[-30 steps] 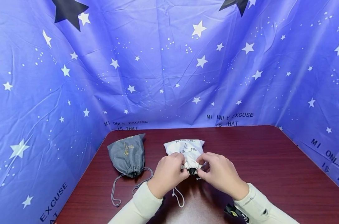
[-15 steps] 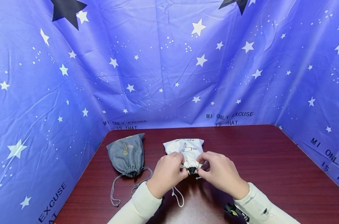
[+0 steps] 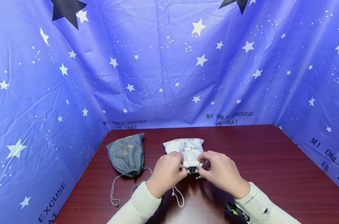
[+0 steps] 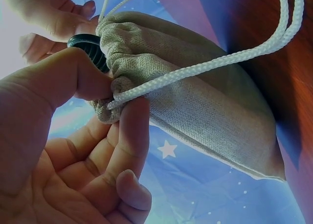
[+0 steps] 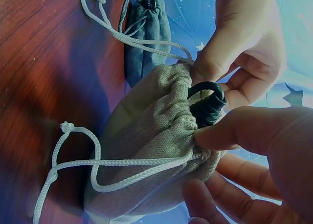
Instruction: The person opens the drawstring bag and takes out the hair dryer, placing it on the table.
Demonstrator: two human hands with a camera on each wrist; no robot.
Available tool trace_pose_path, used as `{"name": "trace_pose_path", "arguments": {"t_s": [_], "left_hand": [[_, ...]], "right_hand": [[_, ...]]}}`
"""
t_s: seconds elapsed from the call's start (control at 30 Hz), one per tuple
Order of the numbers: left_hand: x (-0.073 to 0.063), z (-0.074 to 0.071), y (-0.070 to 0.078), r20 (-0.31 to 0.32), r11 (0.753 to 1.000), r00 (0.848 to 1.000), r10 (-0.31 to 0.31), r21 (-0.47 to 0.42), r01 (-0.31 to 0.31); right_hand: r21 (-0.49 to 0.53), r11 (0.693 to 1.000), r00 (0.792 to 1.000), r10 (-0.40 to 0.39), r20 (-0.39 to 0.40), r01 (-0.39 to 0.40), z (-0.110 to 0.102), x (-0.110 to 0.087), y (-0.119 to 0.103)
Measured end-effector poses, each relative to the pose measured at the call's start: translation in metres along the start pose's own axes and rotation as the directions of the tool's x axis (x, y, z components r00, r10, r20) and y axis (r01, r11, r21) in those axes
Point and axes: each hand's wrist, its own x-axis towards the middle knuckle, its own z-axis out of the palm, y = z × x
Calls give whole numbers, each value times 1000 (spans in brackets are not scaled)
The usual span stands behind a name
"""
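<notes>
A white drawstring bag (image 3: 188,148) with a hair dryer drawing lies on the table, its gathered mouth towards the person. My left hand (image 3: 169,168) pinches the left side of that mouth between thumb and fingers. On the opposite side, my right hand (image 3: 220,171) pinches the rim the same way. A coiled black cord (image 5: 208,106) pokes out of the opening between both hands. White drawstrings (image 4: 210,65) hang from either side of the mouth, one of them ending in a knot (image 5: 67,127). What else the bag contains is hidden.
A grey drawstring bag (image 3: 127,155) with gold print lies to the left, its mouth drawn in and its grey cords (image 3: 113,189) loose on the dark red table (image 3: 256,149). A blue star-patterned cloth (image 3: 164,62) stands behind and along both sides.
The hands stay at the bag's mouth. Its opening looks slightly wider now, with the black cord showing a little more. The head view has shifted very slightly.
</notes>
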Motion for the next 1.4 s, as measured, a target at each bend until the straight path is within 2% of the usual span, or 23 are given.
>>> {"name": "trace_pose_path", "arguments": {"t_s": [0.37,0.7,1.4], "left_hand": [[-1,0,-1,0,1000,1000,5,11,-5],[-5,0,-1,28,1000,1000,-6,-10,7],[-1,1,0,-14,1000,1000,25,16,-25]], "right_hand": [[-2,1000,1000,22,18,-21,-3,0,-1],[3,1000,999,26,27,-26,0,-2,-1],[-18,1000,1000,20,23,-20,-1,0,0]]}}
